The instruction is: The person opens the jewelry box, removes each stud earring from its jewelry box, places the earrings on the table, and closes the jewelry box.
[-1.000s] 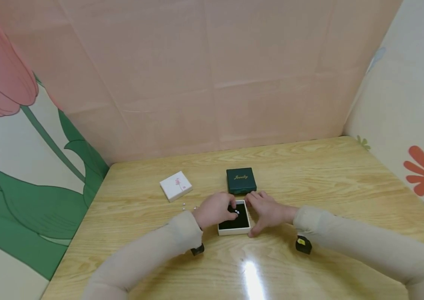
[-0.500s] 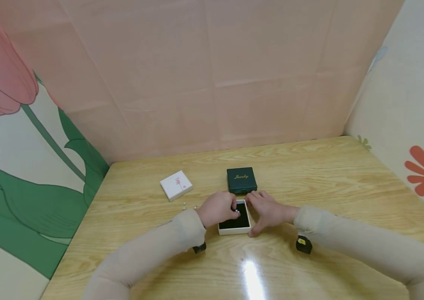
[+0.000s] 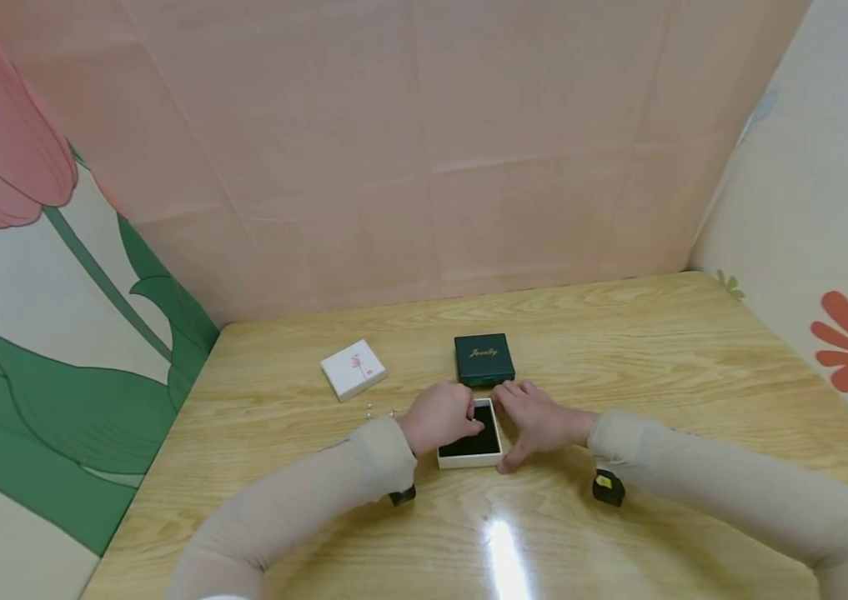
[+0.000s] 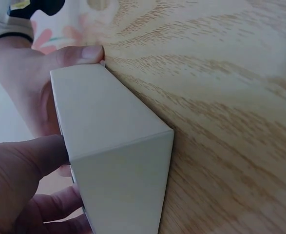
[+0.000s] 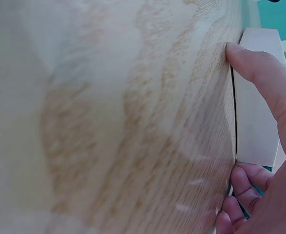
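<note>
A white open box with a black lining sits on the table. My left hand reaches over its left side, thumb and fingers down at the lining. They pinch a small shiny piece of jewelry, mostly hidden, so its kind cannot be told. My right hand holds the box along its right side, thumb at the near corner and fingers at the far one. The right wrist view shows the thumb and fingers at opposite ends of the white wall. In the left wrist view the box's outer walls hide the inside.
A dark green box with gold lettering stands just behind the white one. To the left lies a white lid with a pink flower print. Several tiny shiny pieces lie on the wooden table beside my left hand.
My left hand has shifted slightly to the right and lower over the lining, and the shiny piece now shows less. My right hand and the boxes stay put.
</note>
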The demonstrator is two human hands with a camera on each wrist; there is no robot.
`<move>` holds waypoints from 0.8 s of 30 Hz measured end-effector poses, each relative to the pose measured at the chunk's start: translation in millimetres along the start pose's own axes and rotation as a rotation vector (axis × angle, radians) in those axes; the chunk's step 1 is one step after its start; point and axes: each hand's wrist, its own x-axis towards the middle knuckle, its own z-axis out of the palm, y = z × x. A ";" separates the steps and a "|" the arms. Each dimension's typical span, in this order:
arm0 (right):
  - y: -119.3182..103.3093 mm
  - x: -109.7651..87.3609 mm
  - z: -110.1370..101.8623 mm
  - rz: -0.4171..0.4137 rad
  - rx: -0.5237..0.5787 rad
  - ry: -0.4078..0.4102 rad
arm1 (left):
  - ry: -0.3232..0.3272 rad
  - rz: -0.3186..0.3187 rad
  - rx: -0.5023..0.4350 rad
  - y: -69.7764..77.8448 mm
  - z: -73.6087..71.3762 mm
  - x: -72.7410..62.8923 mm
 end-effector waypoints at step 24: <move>1.0 -0.5 0.1 0.002 -0.006 -0.002 | 0.004 0.022 -0.044 -2.8 0.0 -0.2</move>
